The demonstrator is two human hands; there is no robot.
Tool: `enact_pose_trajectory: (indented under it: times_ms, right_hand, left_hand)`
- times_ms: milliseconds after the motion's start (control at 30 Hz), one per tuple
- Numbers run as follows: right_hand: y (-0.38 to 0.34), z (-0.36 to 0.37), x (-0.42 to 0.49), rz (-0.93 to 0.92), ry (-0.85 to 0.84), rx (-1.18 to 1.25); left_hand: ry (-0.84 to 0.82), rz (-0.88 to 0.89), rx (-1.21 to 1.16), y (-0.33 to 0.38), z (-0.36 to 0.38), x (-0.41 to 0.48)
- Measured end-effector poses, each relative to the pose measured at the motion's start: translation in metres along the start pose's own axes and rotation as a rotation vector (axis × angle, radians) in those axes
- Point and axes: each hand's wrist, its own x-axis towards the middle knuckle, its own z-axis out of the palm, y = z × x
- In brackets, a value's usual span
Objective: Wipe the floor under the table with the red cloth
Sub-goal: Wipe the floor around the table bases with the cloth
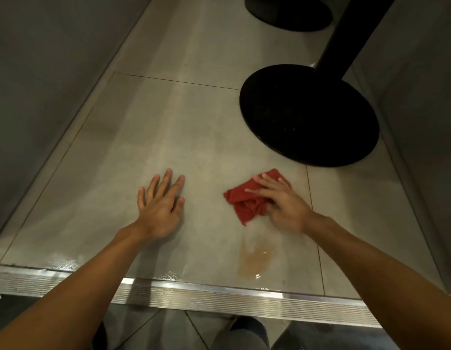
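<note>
Under the right hand [282,200]: red cloth [244,202], bunched, on the tiled floor [194,137], showing left of the fingers.
Handling: judged light, soft, limp; best pressed flat from above, not pinched.
Right hand: fingers straight, slightly spread, pressing the cloth.
Left hand [158,205]: spread flat on bare floor, well left of the cloth.
Nearer than the right hand: brown puddle [254,261], not yet wiped.

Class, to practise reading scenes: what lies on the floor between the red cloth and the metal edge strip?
The head view shows a brownish wet stain on the tile between the red cloth and the metal edge strip.
</note>
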Motion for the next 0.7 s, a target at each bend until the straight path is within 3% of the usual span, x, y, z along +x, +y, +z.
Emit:
enact_pose_trajectory:
  times_ms: [267, 567, 700]
  right_hand:
    - [-0.016, 0.008, 0.029, 0.275, 0.175, 0.058]
    - [-0.062, 0.041, -0.038, 0.076, 0.115, -0.044]
    - [-0.059, 0.013, -0.030, 0.106, 0.145, 0.199]
  left_hand:
    - [0.024, 0.008, 0.020, -0.002, 0.003, 0.001]
    - [0.020, 0.004, 0.036, -0.005, 0.007, 0.002]
    - [0.023, -0.012, 0.040, -0.002, 0.007, 0.003]
